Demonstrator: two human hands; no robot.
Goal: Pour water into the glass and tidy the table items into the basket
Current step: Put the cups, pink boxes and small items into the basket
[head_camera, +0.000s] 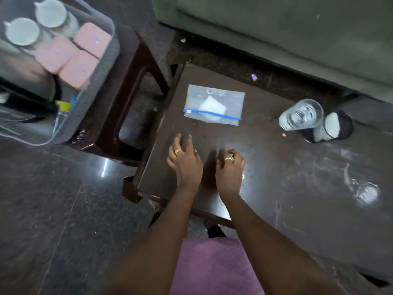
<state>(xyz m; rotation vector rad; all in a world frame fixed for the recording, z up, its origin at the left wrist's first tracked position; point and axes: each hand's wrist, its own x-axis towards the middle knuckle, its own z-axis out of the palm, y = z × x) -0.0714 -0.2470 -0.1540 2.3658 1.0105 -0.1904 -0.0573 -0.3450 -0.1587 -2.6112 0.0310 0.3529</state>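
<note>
A clear glass (302, 114) stands on the far right part of a dark brown table (276, 167). It looks to hold water, so the pouring step seems done, though glare through the glass makes the water level hard to judge. Touching the glass on its right is a black mesh cup (331, 127) with something pale inside.

Near the middle of the table, well apart from the glass, lies a clear zip bag (213, 104) with a blue seal strip and a white square item inside. Faint printed marks show near its top edge, but they are too blurred to read. No brand or other writing can be made out anywhere in view.

Both hands hover low over the table's near edge, just short of the bag. The left hand (185, 160) has its fingers loosely spread and holds nothing. The right hand (230, 165) has its fingers curled under; it appears empty, and whether it pinches anything small cannot be told. Each hand wears a ring.

To the left, on a dark red stool (127, 99), sits a grey see-through basket (93, 86). It already holds two jars with pale green lids (36, 20), three pink blocks (72, 56), and a yellow-capped item (62, 106) at its near corner.

By this layout, much of the tidying is done. The bag, and perhaps the mesh cup, are left to go into the basket. A pale ring-shaped smear (366, 191) marks the table at the right.
</note>
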